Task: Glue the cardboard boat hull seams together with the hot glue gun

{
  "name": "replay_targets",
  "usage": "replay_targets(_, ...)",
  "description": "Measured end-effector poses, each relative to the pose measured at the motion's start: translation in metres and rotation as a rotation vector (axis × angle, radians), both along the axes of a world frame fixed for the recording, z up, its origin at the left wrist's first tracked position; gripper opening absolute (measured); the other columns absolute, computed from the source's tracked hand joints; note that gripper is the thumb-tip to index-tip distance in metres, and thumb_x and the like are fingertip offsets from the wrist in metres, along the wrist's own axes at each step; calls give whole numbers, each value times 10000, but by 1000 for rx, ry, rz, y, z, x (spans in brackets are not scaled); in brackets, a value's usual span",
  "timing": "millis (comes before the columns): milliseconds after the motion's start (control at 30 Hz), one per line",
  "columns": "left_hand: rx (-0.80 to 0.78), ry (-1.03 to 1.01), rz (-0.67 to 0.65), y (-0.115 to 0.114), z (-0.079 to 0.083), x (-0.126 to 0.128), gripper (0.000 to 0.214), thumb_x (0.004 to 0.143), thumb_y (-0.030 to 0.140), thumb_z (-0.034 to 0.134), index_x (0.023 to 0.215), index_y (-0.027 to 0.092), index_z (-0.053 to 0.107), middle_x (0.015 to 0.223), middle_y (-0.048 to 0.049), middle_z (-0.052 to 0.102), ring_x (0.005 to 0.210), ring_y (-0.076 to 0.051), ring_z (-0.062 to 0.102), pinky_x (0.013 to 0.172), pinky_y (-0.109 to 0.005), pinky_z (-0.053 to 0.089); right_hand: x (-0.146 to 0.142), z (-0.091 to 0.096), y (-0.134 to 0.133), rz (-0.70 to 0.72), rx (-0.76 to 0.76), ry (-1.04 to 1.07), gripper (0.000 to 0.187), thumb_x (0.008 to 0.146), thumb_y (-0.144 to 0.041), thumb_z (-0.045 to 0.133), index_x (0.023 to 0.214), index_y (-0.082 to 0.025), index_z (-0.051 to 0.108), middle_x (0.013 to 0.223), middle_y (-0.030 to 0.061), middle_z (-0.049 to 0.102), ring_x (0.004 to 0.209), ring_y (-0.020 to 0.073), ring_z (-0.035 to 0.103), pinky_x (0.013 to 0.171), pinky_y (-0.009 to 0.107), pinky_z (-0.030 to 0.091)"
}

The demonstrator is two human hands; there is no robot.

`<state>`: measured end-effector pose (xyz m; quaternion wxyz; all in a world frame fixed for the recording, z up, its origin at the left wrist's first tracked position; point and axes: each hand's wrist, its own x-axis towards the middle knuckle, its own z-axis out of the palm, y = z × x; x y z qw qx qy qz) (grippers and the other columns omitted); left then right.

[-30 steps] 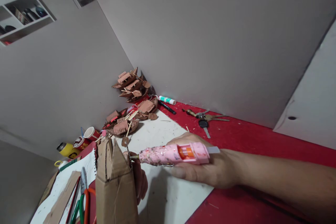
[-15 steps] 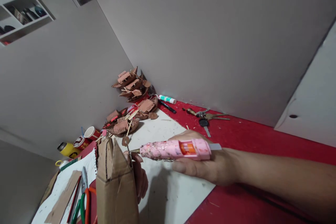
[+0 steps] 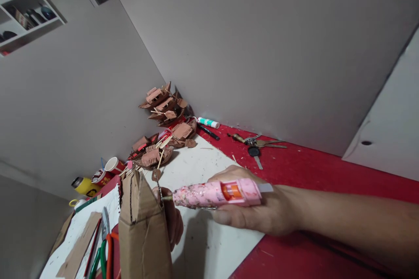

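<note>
As tapered pink glue gun (image 3: 199, 194) dips slightly beside pointed brown cardboard form (image 3: 147, 242), gluing likely continues; right hand (image 3: 260, 219) clasps gun, left hand (image 3: 175, 224) half-hidden, grip unclear.

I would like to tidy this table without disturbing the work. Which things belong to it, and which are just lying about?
Seem to belong:
pink glue gun, in the right hand
folded cardboard, in the left hand
perhaps the scissors, not held

Seem to be just lying about:
keys
black marker
yellow bottle
paper cups
</note>
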<state>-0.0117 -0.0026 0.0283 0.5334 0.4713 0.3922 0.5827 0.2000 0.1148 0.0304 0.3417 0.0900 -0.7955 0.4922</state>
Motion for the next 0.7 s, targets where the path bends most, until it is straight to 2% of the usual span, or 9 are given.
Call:
replay_targets(100, 4, -14, 1, 1, 1, 0, 338, 901, 341, 546, 1197, 180, 557, 1219, -99, 571, 1017, -210, 593, 853, -422, 516, -2, -3, -1, 15, -13, -5, 278, 897, -355, 517, 924, -143, 694, 607, -24, 476, 533, 82, 415, 528, 198, 394)
replay_targets(200, 6, -28, 4, 0, 1, 1, 341, 899, 342, 548, 1198, 178, 556, 1218, -99, 571, 1017, -212, 593, 851, -423, 516, -3, -5, -1, 28, -20, -6, 282, 899, -363, 510, 809, -145, 664, 612, -30, 435, 521, 74, 341, 522, 202, 366)
replay_targets(300, 8, -39, 6, 0, 2, 0, 323, 906, 340, 537, 1191, 189, 562, 1224, -100, 569, 1015, -204, 592, 856, -417, 515, -3, -6, -1, 20, -4, -16, 311, 906, -381, 491, 753, -149, 632, 616, -30, 401, 525, 77, 328, 513, 209, 352)
replay_targets(400, 8, -45, 5, -1, 2, -1, 312, 910, 339, 530, 1185, 197, 567, 1229, -100, 568, 1015, -200, 591, 860, -412, 513, -3, -5, -1, 14, 17, -17, 333, 903, -409, 483, 785, -140, 639, 613, -31, 387, 527, 77, 325, 496, 206, 341)
replay_targets(600, -2, -42, 6, 1, 1, -5, 331, 903, 341, 541, 1194, 184, 560, 1221, -99, 570, 1016, -208, 592, 854, -419, 515, -2, -2, -2, 13, -27, -15, 293, 897, -370, 509, 812, -147, 679, 601, -25, 474, 510, 75, 379, 514, 194, 384)
replay_targets(700, -10, -38, 8, 0, -2, -5, 335, 901, 346, 544, 1190, 178, 563, 1216, -94, 573, 1018, -216, 593, 853, -420, 516, -1, 1, -1, -12, -11, -8, 262, 895, -339, 518, 909, -151, 701, 644, -6, 557, 543, 86, 472, 556, 194, 434)
